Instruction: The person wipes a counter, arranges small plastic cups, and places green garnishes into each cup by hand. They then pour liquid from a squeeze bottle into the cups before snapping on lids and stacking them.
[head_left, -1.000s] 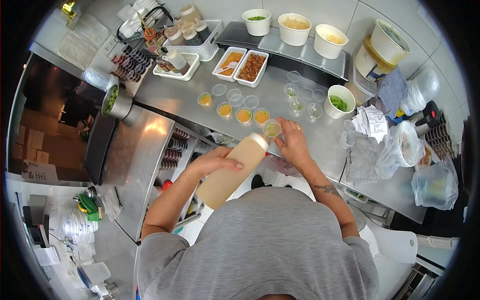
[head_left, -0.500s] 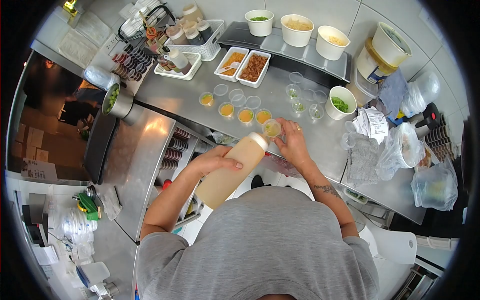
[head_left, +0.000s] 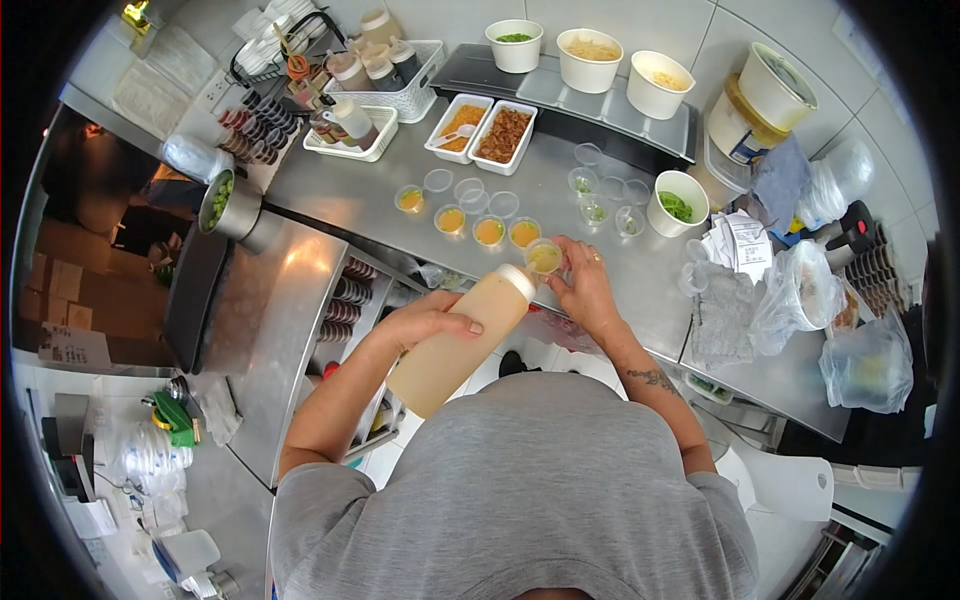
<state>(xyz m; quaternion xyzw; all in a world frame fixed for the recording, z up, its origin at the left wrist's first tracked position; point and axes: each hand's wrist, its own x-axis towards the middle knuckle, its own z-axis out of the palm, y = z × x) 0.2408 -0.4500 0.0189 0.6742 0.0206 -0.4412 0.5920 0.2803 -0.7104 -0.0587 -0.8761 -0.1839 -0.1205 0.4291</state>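
Note:
My left hand [head_left: 432, 322] is wrapped round a large squeeze bottle [head_left: 460, 345] of pale liquid, tilted with its white top up and to the right. My right hand [head_left: 583, 281] pinches a small clear cup [head_left: 543, 257] right at the bottle's top; some yellowish liquid shows in it. Just beyond, several small cups with orange liquid [head_left: 489, 232] stand on the steel counter [head_left: 400, 240]. Clear round lids [head_left: 438, 180] lie behind them. Farther right are small cups with green bits [head_left: 594, 212] and a white bowl of chopped greens [head_left: 679, 205].
Two white trays [head_left: 502, 137] of toppings stand at the back, below a shelf with three white tubs [head_left: 590, 60]. A bottle basket [head_left: 352, 135] is at the back left. Receipts [head_left: 742, 243], a grey cloth [head_left: 720, 315] and plastic bags [head_left: 797, 300] lie right.
The small cup in my right hand now shows more yellowish liquid. Both hands keep nearly the same place; the whole view has shifted slightly.

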